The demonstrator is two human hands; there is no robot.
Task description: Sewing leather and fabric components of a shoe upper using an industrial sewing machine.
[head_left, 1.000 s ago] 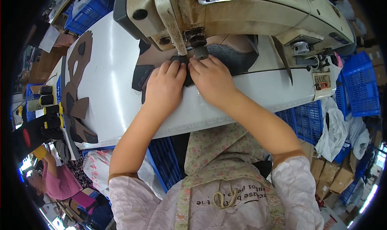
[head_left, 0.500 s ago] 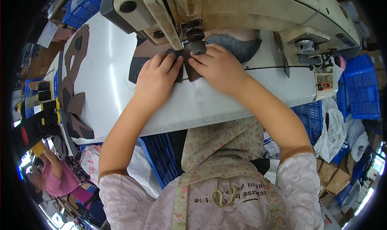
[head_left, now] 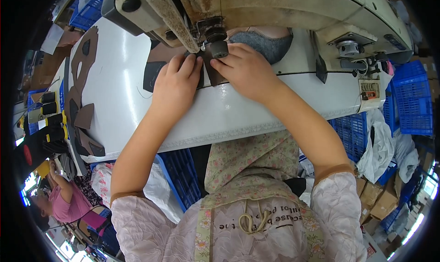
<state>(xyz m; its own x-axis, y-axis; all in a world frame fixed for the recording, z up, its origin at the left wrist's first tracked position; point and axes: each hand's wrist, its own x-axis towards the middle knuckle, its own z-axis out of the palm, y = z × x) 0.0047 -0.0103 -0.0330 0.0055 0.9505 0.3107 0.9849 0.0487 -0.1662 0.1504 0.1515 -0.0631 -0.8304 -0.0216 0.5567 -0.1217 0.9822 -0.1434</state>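
Both hands are at the head of a sewing machine (head_left: 293,14), on brown and black leather-like shoe pieces. My left hand (head_left: 176,85) lies left of the presser area, its bent fingers pressed together on a black piece (head_left: 200,80) that shows below the fingertips. On the other side, my right hand (head_left: 247,73) has thumb and fingers closed on a narrow brown piece (head_left: 215,76) beside the roller (head_left: 218,49). The needle point and the exact seam are hidden by the machine head and fingers. Behind my right hand lies a dark grey curved piece (head_left: 268,46) with a stitched edge.
More brown cut pieces (head_left: 83,78) lie along the table's left end, beside yellow-and-black thread spools (head_left: 56,119). A pointed dark blade-like strip (head_left: 321,71) sits by the machine's base. Blue crates (head_left: 412,97) stand at right. A person in pink (head_left: 71,200) is at far left.
The whole view has shifted slightly, so the machine sits a little further left and up. Both hands keep their places on the pieces, with only slight finger movement.
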